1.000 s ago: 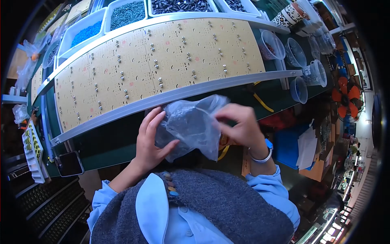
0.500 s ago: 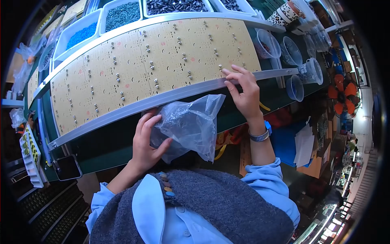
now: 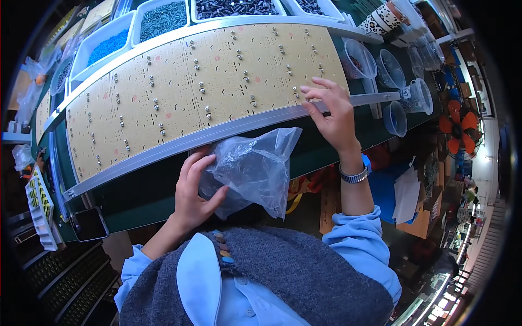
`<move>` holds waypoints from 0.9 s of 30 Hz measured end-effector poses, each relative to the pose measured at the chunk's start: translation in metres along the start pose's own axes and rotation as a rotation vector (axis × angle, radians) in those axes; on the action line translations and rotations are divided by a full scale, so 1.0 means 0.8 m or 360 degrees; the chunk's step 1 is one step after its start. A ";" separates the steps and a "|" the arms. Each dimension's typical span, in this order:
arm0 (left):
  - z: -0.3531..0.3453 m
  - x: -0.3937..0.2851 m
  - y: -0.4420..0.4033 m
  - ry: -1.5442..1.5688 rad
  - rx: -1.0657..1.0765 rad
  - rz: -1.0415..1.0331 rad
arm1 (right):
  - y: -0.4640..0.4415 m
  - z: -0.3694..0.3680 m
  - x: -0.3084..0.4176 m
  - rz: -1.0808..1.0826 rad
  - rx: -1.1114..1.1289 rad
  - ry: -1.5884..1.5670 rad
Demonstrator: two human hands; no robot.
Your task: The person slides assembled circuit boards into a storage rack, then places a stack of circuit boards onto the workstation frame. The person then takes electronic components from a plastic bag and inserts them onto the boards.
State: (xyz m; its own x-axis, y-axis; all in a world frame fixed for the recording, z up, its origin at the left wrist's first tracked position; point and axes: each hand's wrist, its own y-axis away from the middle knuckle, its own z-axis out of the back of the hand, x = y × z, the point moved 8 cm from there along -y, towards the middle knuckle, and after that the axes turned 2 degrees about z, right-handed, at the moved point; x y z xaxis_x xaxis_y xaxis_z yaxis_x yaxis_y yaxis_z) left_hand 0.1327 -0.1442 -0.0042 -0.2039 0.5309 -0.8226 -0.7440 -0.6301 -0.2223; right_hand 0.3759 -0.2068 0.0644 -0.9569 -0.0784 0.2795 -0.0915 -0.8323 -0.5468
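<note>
A clear plastic bag (image 3: 250, 165) stands bunched against the near rail of the board frame. My left hand (image 3: 194, 187) is curled around the bag's left side, fingers on its upper edge and thumb lower down; what the bag contains is hard to make out. Over the right end of the tan circuit board panel (image 3: 179, 70) hovers my right hand (image 3: 334, 114), fingers bent and apart. Close to its fingertips, a small shiny metal part (image 3: 295, 90) sits on the panel. Similar metal parts stand in rows across the panel.
An aluminium rail (image 3: 239, 124) runs along the panel's near edge. Behind are white bins of blue (image 3: 107, 46), teal (image 3: 163, 22) and dark small components (image 3: 236, 6). Clear plastic cups (image 3: 390, 68) stand at right. A phone (image 3: 89, 224) lies at the table's left front.
My right hand has shifted right and slightly up, away from the rail, with its fingers still bent. My left hand and the bag have barely moved.
</note>
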 end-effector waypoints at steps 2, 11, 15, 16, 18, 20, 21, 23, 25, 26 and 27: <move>-0.001 0.001 0.000 0.0007 0.0010 0.0007 | -0.004 -0.005 0.002 0.0066 0.0043 0.0075; -0.002 0.006 0.003 -0.0042 0.0023 0.0024 | -0.002 -0.009 0.002 0.0124 0.0047 0.0144; -0.001 0.006 0.001 -0.0003 0.0006 0.0008 | -0.001 0.025 0.008 -0.0081 -0.0162 -0.0214; -0.001 0.007 0.002 0.0009 -0.0002 0.0016 | 0.005 0.040 0.011 -0.0206 -0.0257 -0.0389; 0.001 0.010 0.004 0.0001 -0.0034 0.0019 | 0.023 0.034 0.026 -0.0596 0.0100 -0.1006; 0.002 0.013 0.005 -0.0034 -0.0084 0.0003 | 0.035 0.010 0.072 -0.0530 0.0753 -0.1171; 0.001 0.014 0.005 0.0033 -0.0098 -0.0001 | 0.043 -0.003 0.085 -0.0520 0.0858 -0.1155; 0.000 0.017 0.006 0.0165 -0.0123 0.0001 | 0.053 -0.036 0.101 -0.0446 0.0787 -0.1040; -0.006 0.014 0.009 0.0330 -0.0115 -0.0011 | 0.059 -0.060 0.116 -0.0327 0.0581 -0.1021; -0.008 0.011 0.008 0.0409 -0.0116 -0.0022 | 0.058 -0.067 0.127 -0.0264 0.0552 -0.1102; -0.009 0.001 0.008 0.0357 -0.0095 -0.0111 | 0.055 -0.070 0.138 -0.0247 0.0580 -0.1189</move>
State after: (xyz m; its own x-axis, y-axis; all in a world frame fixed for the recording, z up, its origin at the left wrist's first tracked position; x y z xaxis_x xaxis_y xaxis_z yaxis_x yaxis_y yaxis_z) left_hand 0.1324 -0.1517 -0.0097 -0.0018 0.4395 -0.8982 -0.7111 -0.6321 -0.3079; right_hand 0.2505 -0.2213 0.0271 -0.4955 -0.1841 0.8489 0.0103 -0.9785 -0.2062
